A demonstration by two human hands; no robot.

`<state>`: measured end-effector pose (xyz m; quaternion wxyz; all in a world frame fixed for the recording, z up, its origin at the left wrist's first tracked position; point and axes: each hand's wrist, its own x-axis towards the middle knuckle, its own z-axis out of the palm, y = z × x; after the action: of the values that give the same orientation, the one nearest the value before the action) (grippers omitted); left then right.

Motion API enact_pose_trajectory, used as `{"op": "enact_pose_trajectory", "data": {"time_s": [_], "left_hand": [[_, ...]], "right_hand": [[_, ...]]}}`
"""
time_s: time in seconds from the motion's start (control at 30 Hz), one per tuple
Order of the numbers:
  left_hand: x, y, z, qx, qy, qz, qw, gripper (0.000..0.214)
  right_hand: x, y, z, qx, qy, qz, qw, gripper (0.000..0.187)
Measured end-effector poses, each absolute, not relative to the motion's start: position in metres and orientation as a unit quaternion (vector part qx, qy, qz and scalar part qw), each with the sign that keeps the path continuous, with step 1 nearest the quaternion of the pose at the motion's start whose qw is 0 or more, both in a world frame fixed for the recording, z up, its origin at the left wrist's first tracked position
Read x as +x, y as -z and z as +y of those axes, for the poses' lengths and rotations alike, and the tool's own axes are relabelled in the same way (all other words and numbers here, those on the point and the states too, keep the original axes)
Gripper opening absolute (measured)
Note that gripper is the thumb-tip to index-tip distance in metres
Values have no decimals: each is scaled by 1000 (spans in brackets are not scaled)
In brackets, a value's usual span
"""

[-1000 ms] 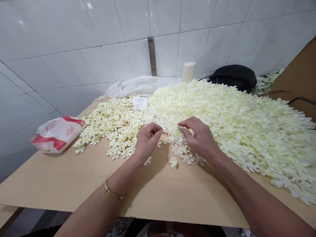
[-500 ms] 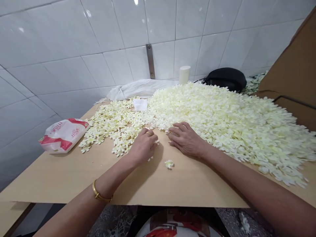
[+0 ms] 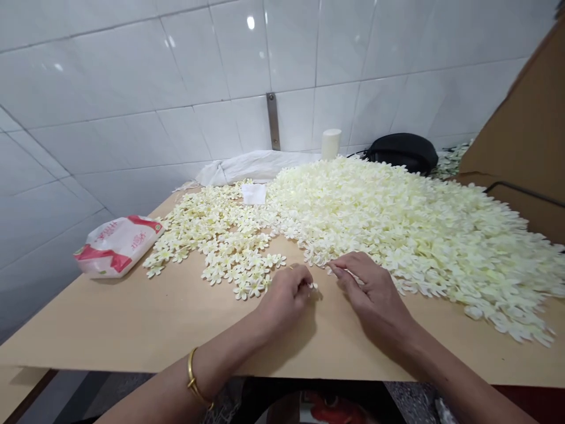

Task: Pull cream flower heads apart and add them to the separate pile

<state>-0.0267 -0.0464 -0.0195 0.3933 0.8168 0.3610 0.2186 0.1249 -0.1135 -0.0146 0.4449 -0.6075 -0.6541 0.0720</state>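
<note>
My left hand (image 3: 286, 297) is closed, its fingers curled in a pinch just above the board. A small white artificial flower (image 3: 313, 285) shows at its fingertips, mostly hidden by the fingers. To the right, my right hand (image 3: 373, 288) has thumb and fingers pressed together at the near edge of a large heap of white-yellow flower heads (image 3: 375, 206). Whatever is between those fingertips is too small to make out. A flatter spread of similar flowers (image 3: 220, 235) lies beyond and left of my left hand, most with yellow centres.
A cardboard-coloured board (image 3: 145, 324) forms the work surface. A red-and-white tissue pack (image 3: 117, 247) lies at its left. Farther back are a white paper slip (image 3: 253, 194), a white plastic sheet (image 3: 260, 162), a white cylinder (image 3: 331, 144) and a black case (image 3: 401, 152). Brown cardboard (image 3: 525, 129) rises at right.
My left hand has moved right and nearer, to where a single loose flower lay. My right hand has drawn back from the heap's left edge and gone from spread fingers to a pinch.
</note>
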Motion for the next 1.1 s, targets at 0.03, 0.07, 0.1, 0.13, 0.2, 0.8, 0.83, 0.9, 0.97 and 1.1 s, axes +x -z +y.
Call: {"op": "enact_pose_trajectory", "data": {"time_s": [0.03, 0.07, 0.1, 0.13, 0.2, 0.8, 0.83, 0.9, 0.97, 1.1], "left_hand": [[-22, 16, -42, 765, -246, 369, 466, 8], [-16, 12, -39, 711, -269, 372, 533, 6], [-11, 8, -36, 659, -287, 370, 588, 6], [-5, 3, -35, 617, -303, 361, 630, 9], [3, -3, -34, 559, -322, 336, 686, 13], [5, 13, -33, 599, -292, 313, 677, 18], [5, 13, -34, 601, -289, 310, 677, 18], [5, 14, -34, 597, -284, 300, 688, 20], [6, 14, -34, 596, -282, 290, 693, 22], [6, 14, -36, 611, -284, 293, 678, 26]], "right_hand": [[123, 12, -114, -619, -136, -616, 468, 20], [121, 10, -113, -621, -200, -577, 491, 19], [119, 7, -112, -614, -260, -539, 514, 18], [118, 6, -109, -600, -315, -505, 534, 20], [118, 5, -105, -559, -399, -454, 568, 27], [121, 25, -100, -508, -541, -349, 572, 36], [122, 25, -100, -504, -544, -343, 576, 37], [124, 23, -100, -498, -543, -331, 590, 37], [125, 21, -101, -495, -533, -322, 606, 38], [126, 19, -101, -505, -501, -333, 618, 38]]}}
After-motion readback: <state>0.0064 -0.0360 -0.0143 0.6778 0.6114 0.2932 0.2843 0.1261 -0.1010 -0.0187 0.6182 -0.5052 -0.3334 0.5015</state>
